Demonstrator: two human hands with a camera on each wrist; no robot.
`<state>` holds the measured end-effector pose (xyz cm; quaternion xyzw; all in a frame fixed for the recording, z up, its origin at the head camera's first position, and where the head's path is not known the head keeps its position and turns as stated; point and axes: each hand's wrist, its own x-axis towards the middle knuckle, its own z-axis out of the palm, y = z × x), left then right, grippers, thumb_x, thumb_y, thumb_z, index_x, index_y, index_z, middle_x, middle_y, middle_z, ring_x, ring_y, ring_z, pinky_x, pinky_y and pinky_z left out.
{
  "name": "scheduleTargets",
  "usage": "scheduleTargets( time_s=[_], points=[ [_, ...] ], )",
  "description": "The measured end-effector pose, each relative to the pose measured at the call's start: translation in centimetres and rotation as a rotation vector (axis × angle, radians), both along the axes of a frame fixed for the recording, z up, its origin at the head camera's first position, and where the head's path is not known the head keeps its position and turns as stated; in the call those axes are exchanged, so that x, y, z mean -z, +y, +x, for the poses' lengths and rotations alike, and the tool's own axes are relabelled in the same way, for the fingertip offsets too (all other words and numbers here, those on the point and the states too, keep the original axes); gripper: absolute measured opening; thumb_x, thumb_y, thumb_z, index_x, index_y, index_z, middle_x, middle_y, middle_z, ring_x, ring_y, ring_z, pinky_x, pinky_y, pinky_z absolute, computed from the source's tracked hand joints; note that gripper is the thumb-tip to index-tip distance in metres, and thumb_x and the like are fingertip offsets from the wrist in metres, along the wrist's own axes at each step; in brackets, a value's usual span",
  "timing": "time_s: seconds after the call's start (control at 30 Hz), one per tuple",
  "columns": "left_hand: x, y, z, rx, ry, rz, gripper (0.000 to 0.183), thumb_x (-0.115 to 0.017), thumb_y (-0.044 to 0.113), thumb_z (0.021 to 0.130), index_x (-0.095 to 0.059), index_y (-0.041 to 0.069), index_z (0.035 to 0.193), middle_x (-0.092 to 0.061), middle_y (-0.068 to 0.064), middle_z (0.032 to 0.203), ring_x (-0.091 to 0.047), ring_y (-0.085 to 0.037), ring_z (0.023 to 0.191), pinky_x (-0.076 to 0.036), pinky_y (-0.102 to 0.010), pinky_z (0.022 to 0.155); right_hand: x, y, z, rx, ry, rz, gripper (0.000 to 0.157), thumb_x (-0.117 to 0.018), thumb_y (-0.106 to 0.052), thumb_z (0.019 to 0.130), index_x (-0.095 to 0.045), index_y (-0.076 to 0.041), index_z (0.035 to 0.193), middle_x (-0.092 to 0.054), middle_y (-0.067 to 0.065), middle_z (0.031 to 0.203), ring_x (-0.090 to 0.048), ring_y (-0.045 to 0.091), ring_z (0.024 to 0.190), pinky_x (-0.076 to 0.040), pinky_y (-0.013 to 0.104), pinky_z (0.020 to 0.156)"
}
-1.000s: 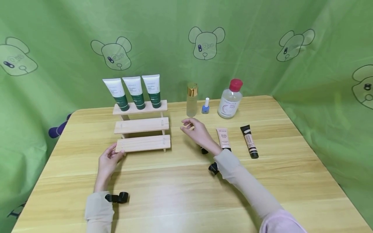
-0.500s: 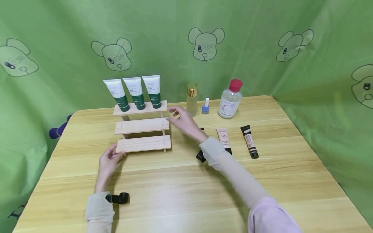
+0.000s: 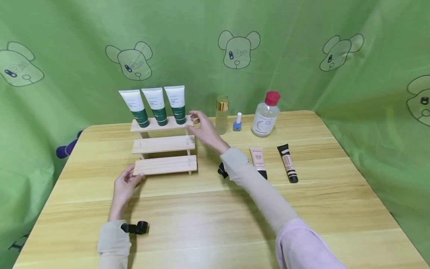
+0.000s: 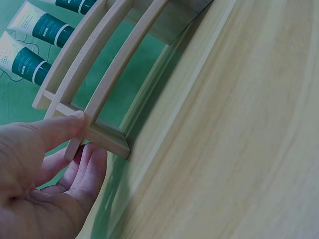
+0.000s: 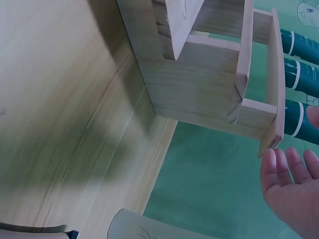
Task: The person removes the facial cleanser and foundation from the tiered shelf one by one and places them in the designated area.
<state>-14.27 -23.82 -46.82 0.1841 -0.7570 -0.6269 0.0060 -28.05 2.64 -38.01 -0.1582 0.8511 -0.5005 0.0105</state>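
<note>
In the head view, a pale wooden three-tier display stand [image 3: 163, 145] sits on the left part of the wood-grain worktop [image 3: 188, 224], its tiers rising towards the far side, probably so that a far row shows above a nearer one. On the far, highest tier, three white squeeze tubes with dark-green lower parts [image 3: 156, 106] stand cap-down, likely because the cap makes a firmer base than the flat crimped end. The left hand [image 3: 122, 188] grasps the left end of the near tier, apparently to steady the stand. The right hand [image 3: 205, 130] is at the right end of the far tier, its grip released, thumb and fingers apart. Right of it stand a clear cylindrical bottle with a gold cap [image 3: 221, 121], a small blue nail-polish bottle with a white cap [image 3: 237, 123] and a large clear bottle with a red cap [image 3: 264, 118]. The gold-capped bottle holds pale yellowish liquid; the red-capped one seems to hold something colourless. Nearer, a pink tube with a black cap [image 3: 257, 158] and a black tube with a pinkish label [image 3: 287, 163] lie flat, opaque, their contents hidden.

In the left wrist view, the thumb is over the near tier and the fingers curl beneath it, pinching the wood.

In the right wrist view, the fingertips are right at the far tier's end; whether they touch it is unclear.
</note>
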Motion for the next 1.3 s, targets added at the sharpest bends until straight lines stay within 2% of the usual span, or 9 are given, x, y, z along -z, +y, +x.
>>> scheduleTargets(
  time_s=[0.2,0.37,0.63,0.8,0.97,1.3],
  points=[
    [-0.2,0.0,0.1,-0.002,-0.012,-0.004,0.058,-0.064,0.011,0.091,-0.04,0.002,0.142,-0.056,0.002,0.1,-0.056,0.004,0.079,-0.051,-0.01,0.077,-0.2,-0.3,-0.5,-0.003,-0.023,0.005,0.059,-0.066,-0.02,0.09,-0.039,-0.009,0.141,-0.05,0.009,0.133,-0.048,0.021,0.114,-0.046,0.031,0.095],
    [-0.2,0.0,0.1,-0.007,-0.02,-0.015,0.058,-0.064,0.013,0.091,-0.04,0.003,0.142,-0.056,0.002,0.101,-0.056,0.004,0.079,-0.051,-0.01,0.076,-0.6,-0.7,-0.8,-0.012,-0.025,-0.018,0.061,-0.065,-0.022,0.09,-0.037,-0.008,0.143,-0.047,0.01,0.136,-0.046,0.021,0.119,-0.043,0.035,0.1],
    [-0.3,-0.1,0.1,0.0,-0.011,0.004,0.059,-0.064,0.011,0.091,-0.039,0.002,0.143,-0.057,0.001,0.102,-0.057,0.004,0.079,-0.051,-0.01,0.077,-1.7,-1.9,-1.6,-0.036,-0.038,-0.058,0.062,-0.066,-0.02,0.09,-0.036,-0.006,0.142,-0.051,0.009,0.129,-0.049,0.021,0.119,-0.043,0.036,0.103],
    [-0.2,-0.1,0.0,0.0,-0.009,0.004,0.057,-0.064,0.01,0.091,-0.04,0.002,0.142,-0.056,0.002,0.101,-0.057,0.004,0.079,-0.051,-0.01,0.077,-1.9,-2.4,-2.0,-0.031,-0.1,-0.091,0.059,-0.064,-0.021,0.092,-0.035,-0.008,0.142,-0.051,0.009,0.128,-0.049,0.021,0.117,-0.044,0.035,0.101],
    [-0.1,0.0,0.0,0.003,0.0,0.01,0.057,-0.063,0.009,0.091,-0.039,0.0,0.142,-0.056,0.0,0.102,-0.057,0.004,0.079,-0.051,-0.009,0.076,-1.5,-2.7,-2.3,-0.033,-0.158,-0.122,0.055,-0.06,-0.02,0.095,-0.034,-0.007,0.142,-0.05,0.012,0.13,-0.051,0.023,0.115,-0.05,0.031,0.094],
    [-0.1,-0.2,0.0,0.008,0.007,0.007,0.057,-0.064,0.009,0.091,-0.039,0.001,0.142,-0.056,0.002,0.101,-0.057,0.003,0.079,-0.051,-0.01,0.077,-1.5,-3.0,-2.3,-0.03,-0.167,-0.153,0.05,-0.058,-0.018,0.096,-0.036,-0.005,0.139,-0.05,0.014,0.129,-0.051,0.025,0.114,-0.053,0.03,0.089]
  ],
)
